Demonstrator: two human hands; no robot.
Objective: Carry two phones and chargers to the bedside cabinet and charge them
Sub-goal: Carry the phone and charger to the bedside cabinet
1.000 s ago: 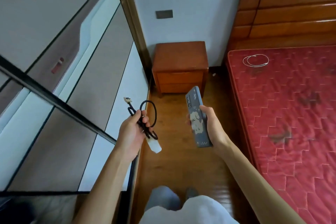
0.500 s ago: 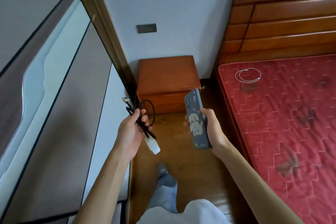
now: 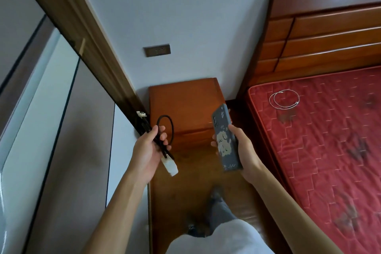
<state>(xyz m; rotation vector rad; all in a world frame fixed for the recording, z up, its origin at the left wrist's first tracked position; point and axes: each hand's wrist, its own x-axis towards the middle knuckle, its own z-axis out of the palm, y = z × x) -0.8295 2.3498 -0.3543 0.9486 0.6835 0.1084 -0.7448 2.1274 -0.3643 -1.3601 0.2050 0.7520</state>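
My left hand [image 3: 148, 148] is closed around a charger [image 3: 169, 166]: a white plug block hangs below my palm and its coiled black cable loops above my fingers. My right hand [image 3: 243, 148] grips a phone [image 3: 225, 140] in a grey case with a cartoon sheep, held upright with its back towards me. Both hands hover just in front of the wooden bedside cabinet [image 3: 185, 101], whose top is bare. A dark wall socket [image 3: 157, 50] sits on the wall above the cabinet. A white cable [image 3: 284, 100] lies coiled on the red mattress [image 3: 329, 140].
A wardrobe with sliding doors [image 3: 61, 130] and a brown frame runs along the left. The wooden headboard [image 3: 321, 35] stands at the right of the cabinet. My legs and feet are on the narrow wooden floor strip [image 3: 185, 192] between wardrobe and bed.
I have walked closer: the cabinet, socket and bed have grown and shifted down towards my hands. My hands keep the same hold on the charger and the phone.
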